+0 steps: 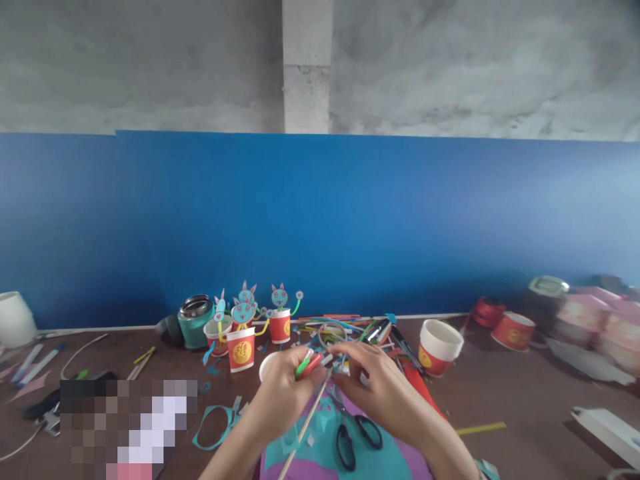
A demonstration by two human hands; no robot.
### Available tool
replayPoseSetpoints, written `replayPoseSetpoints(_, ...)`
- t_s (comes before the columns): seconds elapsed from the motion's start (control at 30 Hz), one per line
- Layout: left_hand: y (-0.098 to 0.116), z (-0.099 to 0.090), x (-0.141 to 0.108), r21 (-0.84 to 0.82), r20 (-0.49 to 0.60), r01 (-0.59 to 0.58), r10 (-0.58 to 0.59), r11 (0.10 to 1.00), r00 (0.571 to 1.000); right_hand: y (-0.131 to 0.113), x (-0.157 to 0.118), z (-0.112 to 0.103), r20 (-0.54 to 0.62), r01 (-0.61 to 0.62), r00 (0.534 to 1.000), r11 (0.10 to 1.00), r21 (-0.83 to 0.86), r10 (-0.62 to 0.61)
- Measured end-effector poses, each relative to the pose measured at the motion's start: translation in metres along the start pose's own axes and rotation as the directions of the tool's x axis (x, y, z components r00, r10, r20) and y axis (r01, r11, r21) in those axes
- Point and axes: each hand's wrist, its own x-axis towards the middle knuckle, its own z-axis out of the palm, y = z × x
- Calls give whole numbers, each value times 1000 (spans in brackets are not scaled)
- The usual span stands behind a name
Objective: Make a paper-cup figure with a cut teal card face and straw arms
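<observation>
My left hand [285, 397] is closed around a green pen [303, 364] and a red pen [310, 366], which look like markers. Facing it, my right hand [377, 387] has bent fingers closing near my left fingertips; what they hold is too small to tell. A thin wooden stick [306, 427] slants down from between the hands. Below them, black-handled scissors [346, 447] lie on teal paper [320, 463] over purple paper [417, 460]. Paper cups [241, 351] with blue cat-faced cutouts and bent arms stand to the left.
A teal flask [196, 323] stands behind at left. Pens, strips and scraps [335, 328] are heaped beyond my hands. Stacked cups [439, 348] stand at right, near a red cup [513, 331]. A ring-shaped teal offcut [214, 427] and a yellow strip [481, 428] lie on the table.
</observation>
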Motion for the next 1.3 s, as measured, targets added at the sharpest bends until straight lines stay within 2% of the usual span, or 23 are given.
replayPoseSetpoints(0.1, 0, 1, 1, -24, -10, 5, -5, 1000, 1000, 0, 3, -1, 35, 6, 999, 1000, -16, -6)
replayPoseSetpoints(0.2, 0, 1, 3, -147, -8, 65, -67, 987, 998, 0, 6, -5, 50, 14, 999, 1000, -7, -14)
replayPoseSetpoints(0.33, 4, 1, 1, -445, 92, 197, -174, 874, 980, 8, 10, -8, -92, -28, 995, 1000, -3, 28)
replayPoseSetpoints(0.4, 6, 2, 1, -555, 168, 246, -183, 794, 969, 14, 11, -7, -168, -69, 983, 996, 53, 77)
replayPoseSetpoints(0.47, 6, 4, 1, -607, 237, 286, -174, 741, 956, 17, 11, -6, -189, -104, 974, 986, 133, 128)
replayPoseSetpoints(0.7, -5, 14, 5, -551, 298, 321, -178, 770, 938, 10, 9, -2, -75, -102, 990, 973, 206, 120)
replayPoseSetpoints(1.03, -10, 16, 4, -616, 475, 489, -204, 617, 856, 11, 10, 5, -57, -120, 989, 962, 245, 138)
replayPoseSetpoints(1.3, -7, 18, 3, -585, 501, 517, -222, 625, 836, 10, 11, 6, -28, -121, 991, 955, 270, 133)
